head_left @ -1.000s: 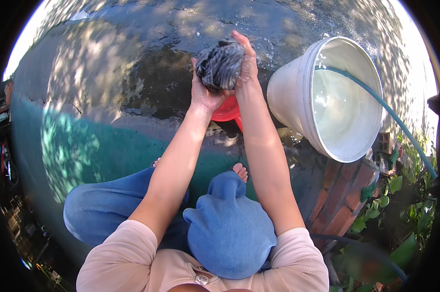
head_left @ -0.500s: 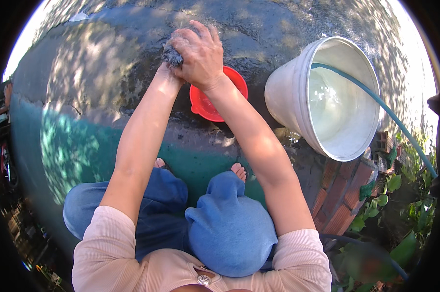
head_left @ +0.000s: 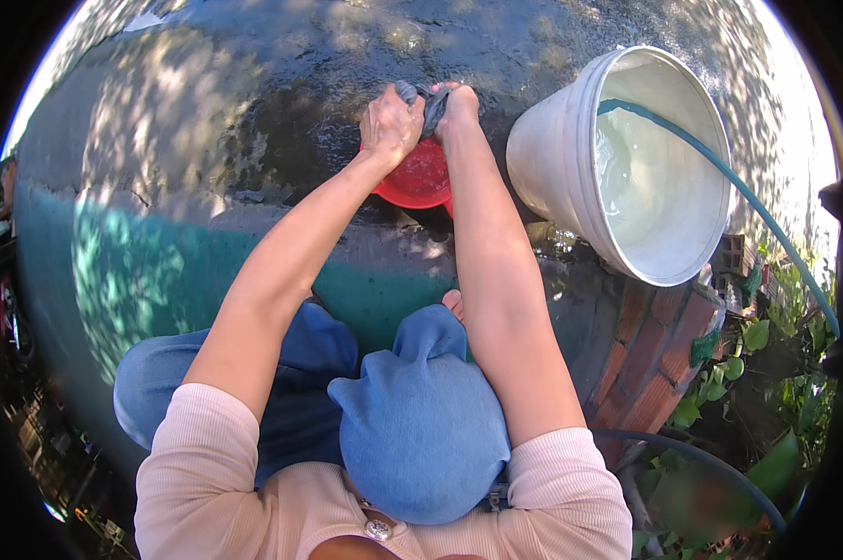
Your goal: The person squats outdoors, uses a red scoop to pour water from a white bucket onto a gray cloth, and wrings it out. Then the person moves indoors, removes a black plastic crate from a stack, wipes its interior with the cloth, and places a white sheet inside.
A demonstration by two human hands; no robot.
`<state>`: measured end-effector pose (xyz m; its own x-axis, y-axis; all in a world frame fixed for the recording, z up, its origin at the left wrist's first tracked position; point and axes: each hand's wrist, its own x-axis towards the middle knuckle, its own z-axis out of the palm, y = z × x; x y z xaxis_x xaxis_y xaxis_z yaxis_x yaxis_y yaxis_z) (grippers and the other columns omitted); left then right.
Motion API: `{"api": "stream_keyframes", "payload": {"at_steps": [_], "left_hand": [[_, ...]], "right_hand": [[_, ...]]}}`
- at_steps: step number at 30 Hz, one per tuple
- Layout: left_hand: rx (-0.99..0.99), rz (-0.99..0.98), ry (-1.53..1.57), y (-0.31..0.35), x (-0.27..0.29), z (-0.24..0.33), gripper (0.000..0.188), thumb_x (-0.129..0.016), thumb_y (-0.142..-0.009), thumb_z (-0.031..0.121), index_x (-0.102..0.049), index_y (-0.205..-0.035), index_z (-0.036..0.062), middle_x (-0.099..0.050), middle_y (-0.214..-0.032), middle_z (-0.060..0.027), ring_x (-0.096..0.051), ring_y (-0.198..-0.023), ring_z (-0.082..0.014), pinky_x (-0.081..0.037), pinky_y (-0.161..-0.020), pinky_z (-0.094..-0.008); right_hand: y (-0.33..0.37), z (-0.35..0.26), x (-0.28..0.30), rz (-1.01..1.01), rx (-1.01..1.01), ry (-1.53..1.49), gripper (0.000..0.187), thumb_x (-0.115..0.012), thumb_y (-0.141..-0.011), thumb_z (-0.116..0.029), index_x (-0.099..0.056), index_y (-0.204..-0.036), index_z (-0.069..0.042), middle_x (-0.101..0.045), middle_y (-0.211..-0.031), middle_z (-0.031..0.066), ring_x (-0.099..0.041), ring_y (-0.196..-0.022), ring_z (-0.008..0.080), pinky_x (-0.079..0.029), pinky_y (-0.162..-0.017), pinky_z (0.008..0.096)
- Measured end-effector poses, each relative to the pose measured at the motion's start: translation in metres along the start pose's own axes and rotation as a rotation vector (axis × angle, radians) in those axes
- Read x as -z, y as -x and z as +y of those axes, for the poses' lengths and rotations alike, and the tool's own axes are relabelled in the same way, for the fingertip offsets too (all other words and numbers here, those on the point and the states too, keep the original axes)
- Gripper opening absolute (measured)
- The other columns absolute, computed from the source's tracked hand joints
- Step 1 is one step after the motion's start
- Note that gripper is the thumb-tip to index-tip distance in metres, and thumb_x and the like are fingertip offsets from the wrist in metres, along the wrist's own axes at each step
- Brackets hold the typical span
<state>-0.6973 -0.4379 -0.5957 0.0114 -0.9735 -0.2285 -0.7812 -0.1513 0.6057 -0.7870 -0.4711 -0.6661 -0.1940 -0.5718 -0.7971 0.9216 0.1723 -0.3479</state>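
Observation:
A wet, dark grey cloth (head_left: pixel 434 112) is stretched and twisted between my two fists. My left hand (head_left: pixel 390 124) has its fingers wrapped round one end, and a bit of it bulges past the knuckles. The other end is in my closed right hand (head_left: pixel 459 105), a short way to the right. Just below both hands sits a red plastic basin (head_left: pixel 416 179) with water in it; the hands and forearms cover part of its rim. Whether the cloth is a garment or a rag I cannot make out.
To the right, a large whitish bucket (head_left: pixel 554 157) holds water, with a green-blue hose (head_left: pixel 701 173) running over its rim. Below it are stacked red bricks (head_left: pixel 647 364) and leafy plants (head_left: pixel 720 383). The concrete ground (head_left: pixel 300 56) is wet; a green-painted strip (head_left: pixel 160 271) lies nearer me.
My hands were pressed together round the bunched cloth, left of the basin. They have moved right and apart, pulling it out between them. The basin has turned, its spout now at the lower right.

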Motion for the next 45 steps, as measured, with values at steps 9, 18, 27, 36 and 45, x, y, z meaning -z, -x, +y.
{"api": "stream_keyframes", "payload": {"at_steps": [9, 18, 27, 36, 45], "left_hand": [[-0.176, -0.148, -0.213, -0.049, 0.092, 0.012, 0.053, -0.054, -0.081, 0.052, -0.064, -0.102, 0.0037, -0.065, -0.097, -0.0245, -0.06, -0.098, -0.0409, -0.046, -0.087, -0.045], [-0.145, -0.041, -0.296, -0.036, 0.266, -0.028, 0.058, -0.055, -0.081, 0.056, -0.064, -0.107, 0.0039, -0.066, -0.1, -0.0207, -0.062, -0.1, -0.0334, -0.046, -0.087, -0.0394], [-0.066, -0.025, -0.364, -0.013, 0.269, -0.042, 0.052, -0.057, -0.081, 0.054, -0.062, -0.109, 0.01, -0.068, -0.099, -0.016, -0.062, -0.099, -0.0328, -0.046, -0.086, -0.0399], [-0.109, -0.068, -0.362, -0.016, 0.251, -0.021, 0.061, -0.06, -0.082, 0.049, -0.056, -0.12, 0.0011, -0.065, -0.104, -0.021, -0.061, -0.103, -0.0316, -0.046, -0.088, -0.0396], [-0.21, -0.102, -0.487, -0.023, 0.229, -0.036, 0.067, -0.06, -0.079, 0.051, -0.053, -0.125, 0.0017, -0.062, -0.111, -0.0208, -0.058, -0.108, -0.0342, -0.045, -0.092, -0.0422]], "right_hand": [[0.046, -0.032, 0.073, -0.145, 0.682, 1.112, 0.049, -0.062, -0.084, -0.041, -0.053, -0.113, -0.003, -0.06, -0.102, 0.0164, -0.059, -0.091, 0.036, -0.044, -0.089, 0.0502], [0.078, 0.023, 0.168, 0.01, 0.178, 1.589, 0.054, -0.04, -0.092, -0.052, -0.056, -0.103, -0.002, -0.061, -0.079, 0.0149, -0.06, -0.069, 0.0281, -0.049, -0.07, 0.0428], [0.111, -0.058, 0.059, -0.761, -0.587, 0.046, 0.048, -0.03, -0.1, -0.043, -0.053, -0.101, -0.001, -0.041, -0.058, -0.0002, -0.039, -0.041, 0.0086, -0.038, -0.041, 0.0242], [0.254, -0.219, 0.027, -0.556, 0.096, 0.568, 0.046, -0.037, -0.099, -0.039, -0.05, -0.116, 0.002, -0.051, -0.071, 0.0034, -0.05, -0.054, 0.0118, -0.044, -0.047, 0.0266], [0.358, -0.275, 0.107, 0.652, 0.968, 2.27, 0.032, -0.058, -0.082, -0.018, -0.057, -0.11, -0.002, -0.066, -0.083, 0.0148, -0.067, -0.071, 0.0247, -0.053, -0.059, 0.0329]]}}
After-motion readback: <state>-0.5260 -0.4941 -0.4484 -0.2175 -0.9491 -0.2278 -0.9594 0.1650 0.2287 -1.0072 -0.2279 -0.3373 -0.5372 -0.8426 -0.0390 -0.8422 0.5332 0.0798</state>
